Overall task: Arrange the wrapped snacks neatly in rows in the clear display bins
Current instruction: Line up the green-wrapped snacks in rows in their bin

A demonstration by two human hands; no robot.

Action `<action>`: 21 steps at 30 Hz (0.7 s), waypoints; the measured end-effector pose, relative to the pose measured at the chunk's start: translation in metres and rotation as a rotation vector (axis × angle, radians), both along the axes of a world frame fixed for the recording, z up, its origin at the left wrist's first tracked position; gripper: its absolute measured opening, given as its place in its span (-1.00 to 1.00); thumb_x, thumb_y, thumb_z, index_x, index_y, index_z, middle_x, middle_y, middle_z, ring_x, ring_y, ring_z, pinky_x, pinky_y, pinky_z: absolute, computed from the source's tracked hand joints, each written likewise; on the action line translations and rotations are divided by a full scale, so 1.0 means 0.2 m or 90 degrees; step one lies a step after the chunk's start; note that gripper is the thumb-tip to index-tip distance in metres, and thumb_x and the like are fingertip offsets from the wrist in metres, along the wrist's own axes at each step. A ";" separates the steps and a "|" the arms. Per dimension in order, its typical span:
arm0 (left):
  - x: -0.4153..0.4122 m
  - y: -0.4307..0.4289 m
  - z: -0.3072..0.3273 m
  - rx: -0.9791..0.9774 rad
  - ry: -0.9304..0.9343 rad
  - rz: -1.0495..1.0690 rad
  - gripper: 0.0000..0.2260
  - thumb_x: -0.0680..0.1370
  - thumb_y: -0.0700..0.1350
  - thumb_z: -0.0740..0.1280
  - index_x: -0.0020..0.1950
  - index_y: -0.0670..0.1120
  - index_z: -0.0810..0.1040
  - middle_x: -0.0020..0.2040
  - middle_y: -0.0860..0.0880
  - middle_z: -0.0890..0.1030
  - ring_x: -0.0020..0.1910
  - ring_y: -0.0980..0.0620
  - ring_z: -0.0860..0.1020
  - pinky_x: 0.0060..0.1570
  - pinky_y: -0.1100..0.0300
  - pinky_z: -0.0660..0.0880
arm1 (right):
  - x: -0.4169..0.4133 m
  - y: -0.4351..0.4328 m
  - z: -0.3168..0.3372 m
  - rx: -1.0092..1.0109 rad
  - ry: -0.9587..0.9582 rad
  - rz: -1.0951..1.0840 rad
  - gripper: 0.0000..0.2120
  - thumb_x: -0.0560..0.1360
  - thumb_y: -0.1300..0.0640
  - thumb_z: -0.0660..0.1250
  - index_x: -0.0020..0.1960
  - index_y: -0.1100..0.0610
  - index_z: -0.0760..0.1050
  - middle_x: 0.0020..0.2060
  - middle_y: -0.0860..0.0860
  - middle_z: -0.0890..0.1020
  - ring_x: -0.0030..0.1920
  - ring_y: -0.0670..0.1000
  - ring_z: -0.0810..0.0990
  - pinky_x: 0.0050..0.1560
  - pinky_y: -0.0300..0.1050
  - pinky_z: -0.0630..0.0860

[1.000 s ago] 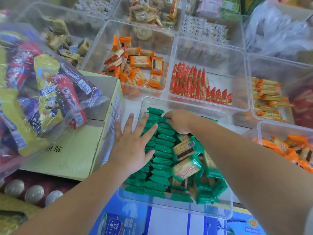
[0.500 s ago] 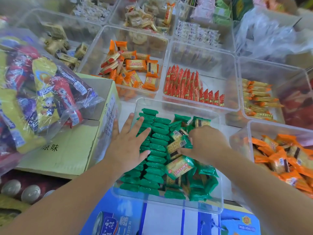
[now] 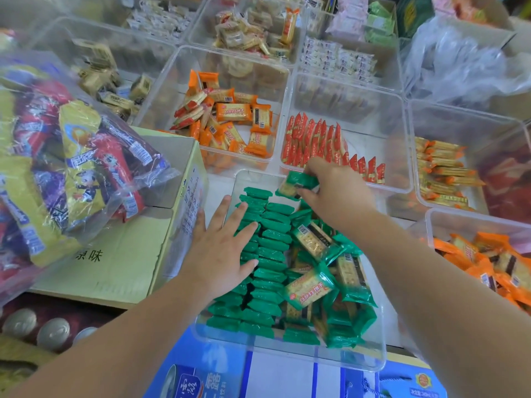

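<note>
Toward six o'clock, nearest: clear bin [image 3: 370, 360] holding the green wrapped snacks. Two upright rows [image 3: 270, 254] fill its nine o'clock side and a loose heap [image 3: 330, 282] its three o'clock side.
Brace: left hand [image 3: 221, 248] lies flat, fingers straight and spread, pressing on the rows' tops.
Pinch: right hand [image 3: 336, 193] is at the bin's twelve o'clock end, thumb and fingers clamped on one green packet [image 3: 297, 183] above the inner row's far end.
Handling: likely light, with slick film and a brittle cracker inside. Grip gently across the flat faces, not the crimped ends.
Risk: standing packets may topple if the bracing palm lifts.
</note>
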State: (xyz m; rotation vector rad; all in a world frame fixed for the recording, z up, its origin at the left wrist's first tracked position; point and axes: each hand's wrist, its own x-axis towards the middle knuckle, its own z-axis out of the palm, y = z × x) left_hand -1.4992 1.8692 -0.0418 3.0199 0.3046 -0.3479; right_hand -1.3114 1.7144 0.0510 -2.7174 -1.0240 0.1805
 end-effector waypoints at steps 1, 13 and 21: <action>0.00 0.00 0.00 -0.004 -0.001 0.001 -0.33 0.55 0.41 0.10 0.61 0.20 0.07 0.66 0.03 -0.19 0.57 -0.12 -0.40 0.51 -0.38 -0.08 | 0.00 0.03 -0.04 -0.034 -0.015 0.019 -0.79 0.53 -0.04 0.42 -0.02 -0.01 0.39 -0.29 -0.07 0.56 -0.36 -0.03 0.54 -0.36 -0.02 0.61; -0.01 0.01 -0.01 -0.015 -0.012 -0.003 -0.32 0.55 0.40 0.11 0.61 0.18 0.08 0.66 0.02 -0.17 0.58 -0.12 -0.37 0.50 -0.36 -0.02 | -0.01 0.14 -0.29 -0.088 0.121 0.024 -0.68 0.53 -0.14 0.29 0.18 0.02 0.52 -0.10 0.00 0.64 -0.14 0.09 0.59 -0.18 0.01 0.63; -0.01 0.01 -0.01 -0.026 -0.013 -0.008 -0.33 0.56 0.39 0.11 0.61 0.19 0.07 0.65 0.03 -0.20 0.58 -0.11 -0.38 0.51 -0.34 -0.01 | 0.06 0.11 -0.34 -0.079 0.181 -0.039 -0.71 0.67 0.00 0.16 0.18 0.05 0.62 -0.16 0.06 0.64 -0.24 0.05 0.56 -0.21 -0.07 0.56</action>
